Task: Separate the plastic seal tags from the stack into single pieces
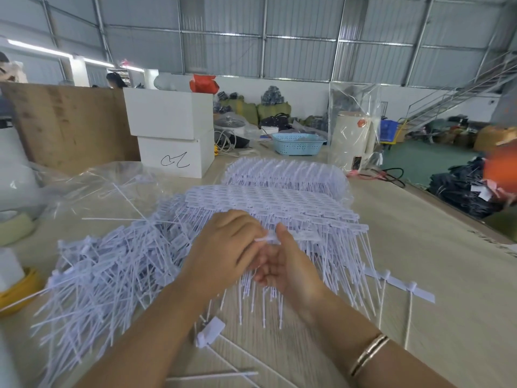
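So both hands meet mid-frame: left hand (pixel 223 247) and right hand (pixel 282 264) pinch one seal tag (pixel 268 240) over the stack (pixel 279 203). Loose tags pile (pixel 112 264) lies at lower left on the bench (pixel 433 247).

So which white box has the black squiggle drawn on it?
The lower white box, the one underneath. A black looping scribble is on its front. The upper white box stacked on it has a plain front.

A warehouse: corrugated metal walls (pixel 299 51), steel staircase (pixel 458 99), stacked sacks (pixel 251 109).
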Demonstrator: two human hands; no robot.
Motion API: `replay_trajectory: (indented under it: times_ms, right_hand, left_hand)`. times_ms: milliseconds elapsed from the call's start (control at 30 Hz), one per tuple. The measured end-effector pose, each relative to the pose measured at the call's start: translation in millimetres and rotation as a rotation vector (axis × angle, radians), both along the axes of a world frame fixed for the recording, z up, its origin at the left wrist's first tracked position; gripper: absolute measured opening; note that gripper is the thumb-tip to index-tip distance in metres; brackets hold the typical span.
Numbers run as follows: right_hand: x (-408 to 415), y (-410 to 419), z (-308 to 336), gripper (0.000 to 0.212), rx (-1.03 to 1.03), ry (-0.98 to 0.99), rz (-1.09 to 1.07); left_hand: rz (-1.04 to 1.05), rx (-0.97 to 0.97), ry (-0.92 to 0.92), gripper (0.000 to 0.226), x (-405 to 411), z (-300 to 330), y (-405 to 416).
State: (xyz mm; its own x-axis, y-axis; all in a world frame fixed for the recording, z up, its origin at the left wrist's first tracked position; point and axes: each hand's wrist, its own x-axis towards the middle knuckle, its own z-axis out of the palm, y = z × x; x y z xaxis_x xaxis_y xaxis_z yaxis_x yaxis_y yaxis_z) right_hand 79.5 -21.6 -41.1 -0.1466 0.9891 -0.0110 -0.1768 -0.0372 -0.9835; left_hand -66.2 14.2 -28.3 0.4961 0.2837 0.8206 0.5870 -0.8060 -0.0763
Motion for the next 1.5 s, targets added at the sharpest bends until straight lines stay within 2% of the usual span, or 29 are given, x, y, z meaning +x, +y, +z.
replay_trajectory:
  times_ms: [100, 167, 233, 333, 433, 567, 667, 733, 800, 867, 933, 1033, 1100, 1167, 1267, 1333, 1400, 1500]
  right_hand:
    - [3.0, 0.2, 3.4, 0.053, 0.009, 0.060, -0.081]
    - [7.0, 0.9, 4.7, 0.041, 0.066, 0.174, -0.173]
    - [6.8, 0.4, 4.8, 0.029, 0.114, 0.185, -0.220]
    - [1.9, -1.4, 3.7, 0.030, 0.134, 0.138, -0.254]
    - [0.9, -1.8, 4.8, 0.035, 0.161, 0.069, -0.285]
    - [1.1, -2.0, 4.5, 0.034, 0.216, 0.067, -0.261]
    - [3.3, -4.1, 6.7, 0.029, 0.241, 0.127, -0.231]
    - [7.5, -4.2, 9.9, 0.027, 0.232, 0.214, -0.217]
    - [9.7, -3.8, 11.3, 0.031, 0.221, 0.218, -0.208]
    - [8.1, -3.3, 8.8, 0.033, 0.211, 0.146, -0.200]
    - [5.5, -2.7, 5.7, 0.032, 0.204, 0.065, -0.209]
    - [4.8, -2.6, 3.1, 0.036, 0.206, -0.022, -0.208]
    - [4.8, -2.8, 2.9, 0.038, 0.207, -0.043, -0.195]
    - [3.1, -3.4, 3.1, 0.031, 0.195, -0.065, -0.197]
    - [0.2, -2.5, 1.4, 0.029, 0.193, -0.117, -0.177]
    - [-0.4, -3.3, 1.2, 0.034, 0.217, -0.112, -0.152]
    - [-0.2, -5.6, 2.5, 0.037, 0.222, -0.111, -0.143]
    - [-0.7, -6.1, 2.8, 0.042, 0.253, -0.152, -0.064]
  left_hand:
    - [0.011, 0.053, -0.025, 0.020, -3.7, 2.2, 1.0]
    - [-0.001, 0.018, 0.001, 0.019, -5.1, 1.0, -0.3]
    - [0.037, -0.018, 0.032, 0.021, -3.6, 0.1, -0.8]
    - [0.154, 0.010, 0.079, 0.029, -0.2, 0.3, 0.3]
    - [0.169, 0.056, 0.089, 0.031, 0.2, -1.6, 0.8]
    - [0.073, -0.105, -0.019, 0.031, 6.0, 0.2, -5.3]
    - [-0.102, -0.392, -0.303, 0.039, -0.1, 8.3, -6.6]
    - [-0.026, -0.317, -0.339, 0.037, -10.9, 12.6, -4.8]
    - [0.135, -0.121, -0.285, 0.030, -22.9, 14.8, -1.3]
    - [0.279, -0.025, -0.231, 0.027, -30.3, 14.5, -0.3]
    - [0.383, -0.021, -0.179, 0.029, -30.4, 11.8, -0.2]
    - [0.453, -0.088, -0.150, 0.046, -28.5, 8.9, -1.4]
    - [0.423, -0.202, -0.223, 0.057, -31.3, 11.8, -2.1]
    - [0.351, -0.225, -0.254, 0.055, -31.5, 16.1, -4.0]
    - [0.167, -0.159, -0.042, 0.034, -18.4, 17.3, -10.4]
    - [0.041, -0.201, 0.108, 0.038, -6.0, 11.8, -12.8]
    - [0.020, -0.241, 0.140, 0.044, 1.2, 6.6, -11.3]
    - [0.053, -0.125, 0.083, 0.033, 5.9, 2.1, -7.5]
